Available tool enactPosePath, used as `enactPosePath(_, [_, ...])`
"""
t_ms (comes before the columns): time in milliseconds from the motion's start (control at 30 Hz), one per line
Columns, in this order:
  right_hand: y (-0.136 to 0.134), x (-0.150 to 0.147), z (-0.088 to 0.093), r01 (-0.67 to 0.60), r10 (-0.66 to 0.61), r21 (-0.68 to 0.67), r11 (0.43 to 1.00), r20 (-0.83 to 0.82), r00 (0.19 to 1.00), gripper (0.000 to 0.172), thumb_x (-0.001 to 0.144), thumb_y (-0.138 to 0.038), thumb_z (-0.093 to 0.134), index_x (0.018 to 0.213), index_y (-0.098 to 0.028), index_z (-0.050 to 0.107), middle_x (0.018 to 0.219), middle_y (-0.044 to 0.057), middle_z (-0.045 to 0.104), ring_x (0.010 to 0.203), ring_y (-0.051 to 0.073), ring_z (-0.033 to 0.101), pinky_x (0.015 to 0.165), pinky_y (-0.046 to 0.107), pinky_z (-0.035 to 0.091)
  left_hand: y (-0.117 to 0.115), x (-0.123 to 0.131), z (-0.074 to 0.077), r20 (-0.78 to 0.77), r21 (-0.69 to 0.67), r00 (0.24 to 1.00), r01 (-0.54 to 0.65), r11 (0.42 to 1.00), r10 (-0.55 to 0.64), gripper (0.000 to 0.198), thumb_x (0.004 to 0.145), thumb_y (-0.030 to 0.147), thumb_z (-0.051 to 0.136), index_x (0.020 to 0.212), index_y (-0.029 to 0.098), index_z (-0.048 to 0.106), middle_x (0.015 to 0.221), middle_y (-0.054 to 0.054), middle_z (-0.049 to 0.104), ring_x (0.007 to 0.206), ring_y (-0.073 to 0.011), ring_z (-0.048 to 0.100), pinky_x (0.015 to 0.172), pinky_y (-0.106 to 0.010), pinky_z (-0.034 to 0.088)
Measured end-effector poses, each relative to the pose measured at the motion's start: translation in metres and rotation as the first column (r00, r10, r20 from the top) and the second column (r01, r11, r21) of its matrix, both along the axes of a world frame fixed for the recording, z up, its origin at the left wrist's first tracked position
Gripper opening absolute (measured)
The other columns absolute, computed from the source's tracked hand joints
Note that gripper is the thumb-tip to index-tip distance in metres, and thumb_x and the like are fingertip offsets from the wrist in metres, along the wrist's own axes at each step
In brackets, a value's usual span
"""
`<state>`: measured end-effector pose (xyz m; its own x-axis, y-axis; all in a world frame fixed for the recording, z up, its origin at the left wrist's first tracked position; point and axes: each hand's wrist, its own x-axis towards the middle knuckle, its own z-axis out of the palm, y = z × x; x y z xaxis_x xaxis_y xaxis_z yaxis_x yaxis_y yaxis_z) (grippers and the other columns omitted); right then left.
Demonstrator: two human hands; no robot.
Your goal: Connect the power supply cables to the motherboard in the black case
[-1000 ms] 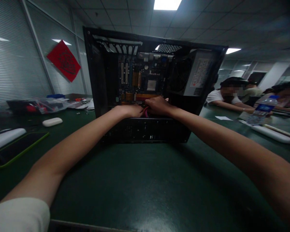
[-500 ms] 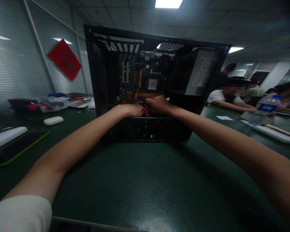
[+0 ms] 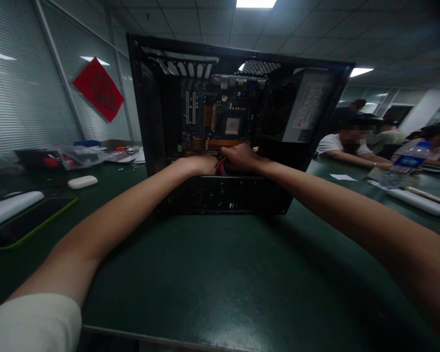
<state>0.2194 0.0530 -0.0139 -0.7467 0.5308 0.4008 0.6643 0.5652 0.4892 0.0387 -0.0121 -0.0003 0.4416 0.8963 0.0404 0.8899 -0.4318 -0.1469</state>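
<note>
An open black computer case (image 3: 223,195) stands on the table before me, with its motherboard (image 3: 201,105) showing inside. Both hands reach in over the near edge, low in the case. A bundle of thin coloured cables (image 3: 223,167) comes out between them. My right hand (image 3: 242,157) is closed around these cables, its knuckles up. My left hand (image 3: 202,165) is bent down right beside the bundle, fingers curled; its fingertips and whatever they grip are hidden. A silver power supply (image 3: 308,110) sits at the case's upper right.
On the green table (image 3: 205,274), a white earbud case (image 3: 82,182) and a green-edged phone (image 3: 33,220) lie at left. Plastic-wrapped items (image 3: 77,157) lie behind them. To the right stand a water bottle (image 3: 405,166) and a white object (image 3: 421,201). People sit beyond.
The view has shifted very slightly. Both hands stay at the same place in the case, with no clear change of grip.
</note>
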Motion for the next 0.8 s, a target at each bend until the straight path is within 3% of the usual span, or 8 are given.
enactPosePath(800, [0.0040, 0.0008, 0.0013, 0.022, -0.023, -0.018, 1.000, -0.062, 0.998, 0.035, 0.094, -0.031, 0.059, 0.123, -0.014, 0.072, 0.111, 0.016, 0.078, 0.091, 0.028, 0.069, 0.067, 0.032, 0.028, -0.0005, 0.0011, 0.0012, -0.018, 0.004, 1.000, -0.023, 1.000, 0.023, 0.045, 0.102, 0.037, 0.041, 0.119, 0.016, 0.077, 0.119, -0.017, 0.077, 0.095, -0.0254, 0.069, 0.084, -0.032, 0.049])
